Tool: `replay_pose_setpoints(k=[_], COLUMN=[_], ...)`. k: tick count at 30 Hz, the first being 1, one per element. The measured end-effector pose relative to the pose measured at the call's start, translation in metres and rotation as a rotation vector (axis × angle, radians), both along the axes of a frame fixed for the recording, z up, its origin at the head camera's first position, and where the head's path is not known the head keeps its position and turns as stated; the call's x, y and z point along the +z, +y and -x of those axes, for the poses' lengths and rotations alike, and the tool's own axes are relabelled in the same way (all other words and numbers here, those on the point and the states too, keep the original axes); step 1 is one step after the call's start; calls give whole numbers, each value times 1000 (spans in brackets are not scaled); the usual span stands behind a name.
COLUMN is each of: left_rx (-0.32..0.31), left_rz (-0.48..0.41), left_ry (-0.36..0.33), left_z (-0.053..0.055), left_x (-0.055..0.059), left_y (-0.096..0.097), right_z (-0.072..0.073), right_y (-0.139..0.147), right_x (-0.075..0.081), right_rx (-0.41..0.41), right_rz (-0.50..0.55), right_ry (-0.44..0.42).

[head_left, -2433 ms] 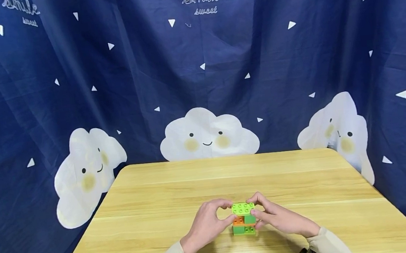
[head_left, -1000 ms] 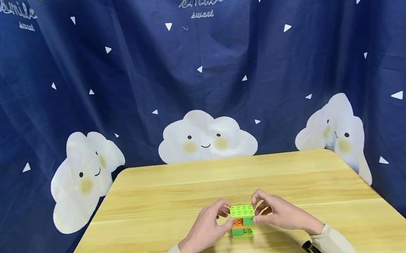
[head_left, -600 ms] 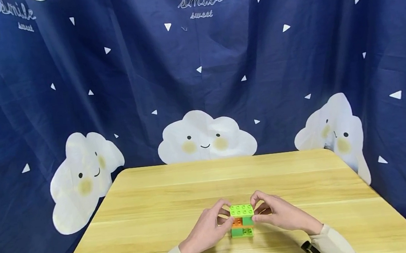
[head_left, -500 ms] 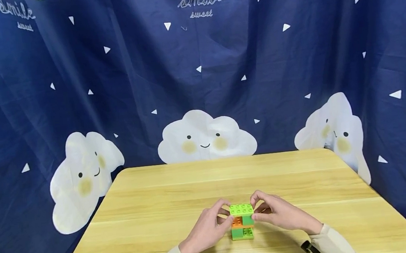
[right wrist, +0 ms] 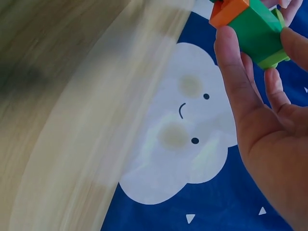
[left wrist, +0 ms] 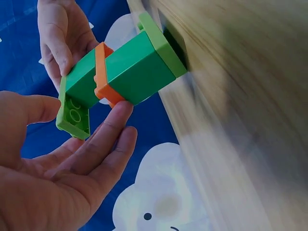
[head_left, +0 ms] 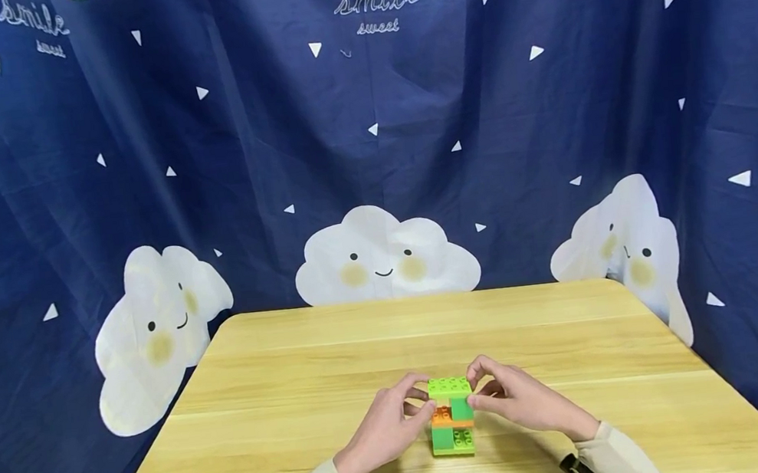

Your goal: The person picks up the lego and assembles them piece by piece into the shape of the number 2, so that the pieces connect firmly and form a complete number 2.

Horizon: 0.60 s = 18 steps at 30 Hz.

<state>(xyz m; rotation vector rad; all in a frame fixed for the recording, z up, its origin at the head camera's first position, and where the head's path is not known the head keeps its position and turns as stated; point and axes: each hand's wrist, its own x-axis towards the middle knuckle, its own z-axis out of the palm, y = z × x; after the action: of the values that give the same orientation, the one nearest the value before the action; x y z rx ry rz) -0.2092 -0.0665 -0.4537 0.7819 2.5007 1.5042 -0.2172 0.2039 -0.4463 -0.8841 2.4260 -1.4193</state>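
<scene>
Between my hands is a stack of toy building bricks. It has a light green top plate, a green block below it at right, an orange plate, a second green block at left and a light green bottom plate. My left hand holds the stack's upper left side between thumb and fingers; in the left wrist view a fingertip touches the orange plate. Opposite, my right hand pinches the upper right side. The stack is tilted, its front face showing.
A light wooden table lies under the stack, with its far edge against a dark blue curtain printed with white clouds and triangles. Dark straps show at the beige cuffs.
Over the last half second the stack has tipped, its bottom swinging toward me and its top rising a little in view. Both hands stay on its upper sides.
</scene>
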Motion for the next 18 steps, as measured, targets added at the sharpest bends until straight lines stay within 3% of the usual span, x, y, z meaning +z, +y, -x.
replay_pose_setpoints(k=[18], left_rx=[9], left_rz=[-1], left_ry=[-8], left_z=[0], left_x=[-4], left_y=[-2], right_z=[0], right_y=[-9], right_x=[-10], right_rx=[-119], right_rz=[-4], right_ry=[53])
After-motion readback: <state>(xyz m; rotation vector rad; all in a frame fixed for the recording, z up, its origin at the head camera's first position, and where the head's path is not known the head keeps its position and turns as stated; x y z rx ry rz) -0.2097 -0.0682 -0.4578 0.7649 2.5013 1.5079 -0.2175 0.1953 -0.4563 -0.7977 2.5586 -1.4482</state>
